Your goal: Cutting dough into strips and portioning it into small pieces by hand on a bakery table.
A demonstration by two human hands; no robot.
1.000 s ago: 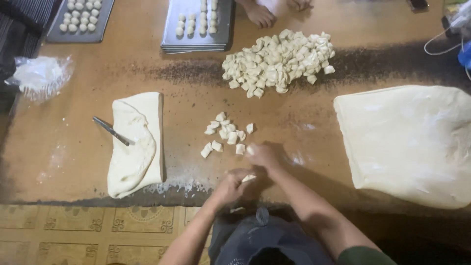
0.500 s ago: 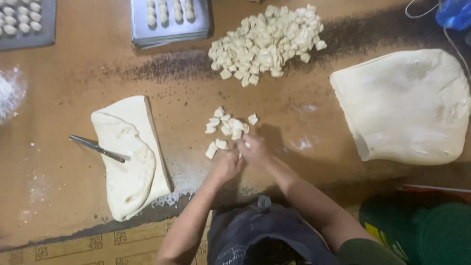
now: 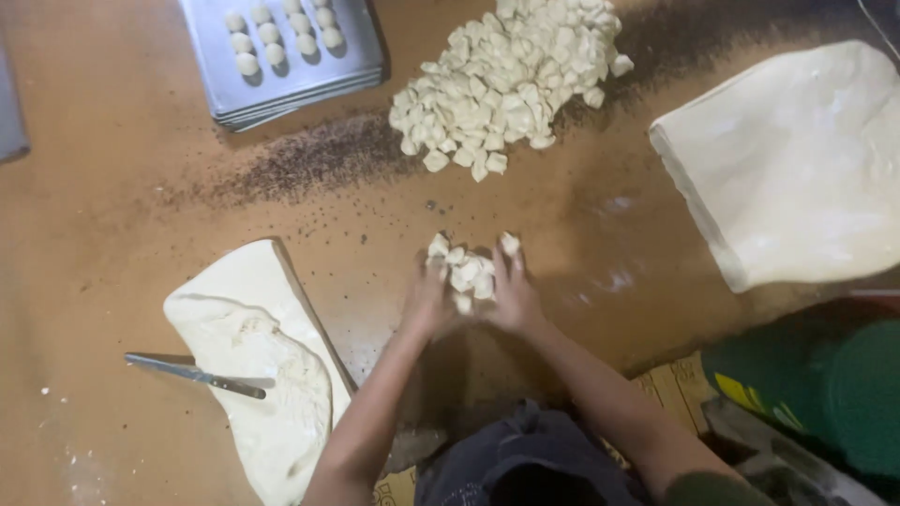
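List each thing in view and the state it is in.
Left hand: cupped against small dough pile.
Right hand: cupped against it, opposite side.
Small dough pile: gathered between both hands.
Big dough heap: loose cut pieces, untouched.
Dough sheet: flat, uncut.
Folded dough: partly folded, knife on top.
Knife: lying flat.
Tray: partly filled with dough balls.

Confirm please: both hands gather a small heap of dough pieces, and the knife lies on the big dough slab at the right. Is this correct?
Not quite. The knife lies on the folded dough at the left, not on the right slab. The head view shows it. Both hands do gather the small heap.
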